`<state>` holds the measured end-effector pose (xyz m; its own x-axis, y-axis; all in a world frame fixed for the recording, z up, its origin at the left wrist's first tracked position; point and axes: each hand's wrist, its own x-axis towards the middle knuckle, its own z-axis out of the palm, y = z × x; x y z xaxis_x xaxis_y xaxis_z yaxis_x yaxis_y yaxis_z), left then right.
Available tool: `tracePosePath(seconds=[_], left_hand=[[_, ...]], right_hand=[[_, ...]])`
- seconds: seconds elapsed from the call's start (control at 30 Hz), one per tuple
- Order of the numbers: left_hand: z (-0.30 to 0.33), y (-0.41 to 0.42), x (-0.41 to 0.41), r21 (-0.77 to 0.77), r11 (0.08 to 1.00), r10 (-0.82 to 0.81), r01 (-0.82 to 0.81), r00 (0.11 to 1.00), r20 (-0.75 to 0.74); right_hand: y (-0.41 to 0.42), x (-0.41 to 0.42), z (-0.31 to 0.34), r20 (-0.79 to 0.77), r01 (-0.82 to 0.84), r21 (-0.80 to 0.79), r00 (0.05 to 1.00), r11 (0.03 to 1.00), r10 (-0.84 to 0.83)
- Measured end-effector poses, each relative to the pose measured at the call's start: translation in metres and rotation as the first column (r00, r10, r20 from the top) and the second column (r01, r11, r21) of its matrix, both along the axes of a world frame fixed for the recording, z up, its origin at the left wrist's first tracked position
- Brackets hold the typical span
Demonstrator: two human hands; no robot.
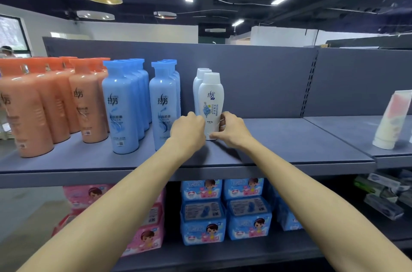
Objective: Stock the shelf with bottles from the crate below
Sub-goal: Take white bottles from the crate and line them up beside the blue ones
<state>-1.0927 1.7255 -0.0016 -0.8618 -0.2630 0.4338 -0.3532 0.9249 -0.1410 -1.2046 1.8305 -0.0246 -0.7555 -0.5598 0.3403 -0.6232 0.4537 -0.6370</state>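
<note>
While gripped, three white bottles (210, 102).

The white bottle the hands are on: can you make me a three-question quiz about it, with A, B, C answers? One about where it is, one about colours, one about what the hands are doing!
1. Where does the front white bottle stand?
A. On the grey shelf, right of the blue bottles
B. On the lower shelf
C. Among the orange bottles

2. What colour are the bottles at the far left?
A. Green
B. Orange
C. Black

3. What are the hands doing?
A. Hanging free
B. Lifting a blue bottle
C. Both gripping the white bottle's lower part

Answers: 1 A, it stands on the grey shelf beside the blue bottles. 2 B, the orange bottles fill that end. 3 C, the left hand and right hand curl round its base.
</note>
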Motion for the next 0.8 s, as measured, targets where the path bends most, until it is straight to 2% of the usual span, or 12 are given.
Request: tracePosePath(seconds=[0.43, 0.8], left_hand=[[0.005, -0.011, -0.022, 0.081, 0.990, 0.107, -0.112, 0.992, 0.065], [0.005, -0.006, -0.017, 0.024, 0.999, 0.032, -0.033, 0.999, 0.030]], right_hand=[[-0.028, -0.030, -0.002, 0.049, 0.018, -0.031, 0.999, 0.999, -0.017], [-0.029, -0.028, -0.005, 0.056, 0.050, 0.022, 0.997, 0.999, -0.051]])
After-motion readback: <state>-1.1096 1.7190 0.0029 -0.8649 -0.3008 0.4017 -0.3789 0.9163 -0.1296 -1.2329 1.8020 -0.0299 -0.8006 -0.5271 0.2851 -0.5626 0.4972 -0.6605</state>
